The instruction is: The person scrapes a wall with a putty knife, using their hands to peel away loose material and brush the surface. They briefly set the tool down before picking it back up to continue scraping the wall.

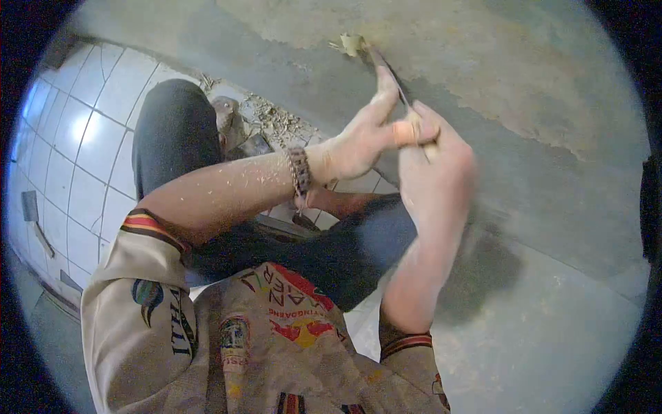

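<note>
My left hand (365,134), with a braided bracelet (299,172) at the wrist, reaches up in front of me, its fingers closed and stretched toward a pale piece of wood (352,45) with splintery ends. An orange band (404,133) wraps the left thumb, which presses against my right hand (438,159). That right hand is closed in a fist around the grip end of a thin, dark-edged knife (394,76). Its blade runs along the left fingers toward the wood. The knife's grip is hidden inside the fist, and the right hand is slightly blurred.
Wood shavings (276,121) lie along the foot of the grey wall (524,90), beside a bare foot (225,117). White tiles (76,138) cover the floor at left. A long-handled tool with a flat head (30,205) lies there. My bent legs (310,255) are below my hands.
</note>
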The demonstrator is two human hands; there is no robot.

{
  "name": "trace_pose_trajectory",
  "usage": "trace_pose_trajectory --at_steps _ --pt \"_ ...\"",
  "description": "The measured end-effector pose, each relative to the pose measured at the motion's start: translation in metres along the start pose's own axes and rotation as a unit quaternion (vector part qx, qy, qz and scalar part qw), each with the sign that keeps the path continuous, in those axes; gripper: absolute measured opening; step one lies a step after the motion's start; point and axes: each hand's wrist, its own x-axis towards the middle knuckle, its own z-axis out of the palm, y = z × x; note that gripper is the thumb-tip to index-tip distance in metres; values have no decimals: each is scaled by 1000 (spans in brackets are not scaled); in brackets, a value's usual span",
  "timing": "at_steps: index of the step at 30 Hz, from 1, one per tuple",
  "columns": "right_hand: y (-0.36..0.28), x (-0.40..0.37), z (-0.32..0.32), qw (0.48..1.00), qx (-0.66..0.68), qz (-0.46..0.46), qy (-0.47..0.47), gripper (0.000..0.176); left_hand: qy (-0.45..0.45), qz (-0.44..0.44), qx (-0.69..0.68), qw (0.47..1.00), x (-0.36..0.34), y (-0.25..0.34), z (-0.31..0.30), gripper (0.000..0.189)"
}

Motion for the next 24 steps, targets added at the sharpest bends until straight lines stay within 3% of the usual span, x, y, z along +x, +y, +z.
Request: trace_pose_trajectory --at_steps 2,4,5,6,8,10,12,14,15,16,18,20,23,24 --pt "-8 6 6 999 -28 13 -11 34 24 -82 -94 992 5 -6 -7 102" --pt "-4 9 0 999 14 -10 -40 33 32 -77 -49 995 0 4 0 103" --pt "5 4 -2 997 -11 -74 -2 33 25 -36 -2 999 -1 10 4 103" --pt "-1 2 -5 997 -12 -79 -3 33 22 8 47 999 2 13 5 103" --pt "-18 -5 -8 1000 15 -26 6 32 43 30 69 996 4 15 3 101" --pt "-33 -12 1 998 -50 -40 25 32 2 -50 -113 992 0 23 -5 107" --pt "-31 -20 -3 990 -123 -44 48 32 30 -2 -157 987 -4 20 3 97" --pt "-22 -15 -10 998 -41 -56 6 31 73 38 -16 996 -4 30 2 92" --pt "-23 -13 -7 998 18 -54 29 30 99 104 -19 989 0 28 7 90" --pt "-26 -7 -6 998 20 -59 24 30 106 105 -16 989 0 26 1 90" --pt "-36 9 -6 995 -53 57 -66 31 79 -39 -72 994 3 23 -8 93" --pt "-29 9 -10 997 -48 31 -47 31 91 -28 -44 994 6 12 -7 96" --pt "-4 13 -6 980 12 -186 65 19 107 26 61 992 10 19 -5 100" --pt "-8 17 -5 980 16 -190 62 19 121 30 42 991 13 19 -5 102"
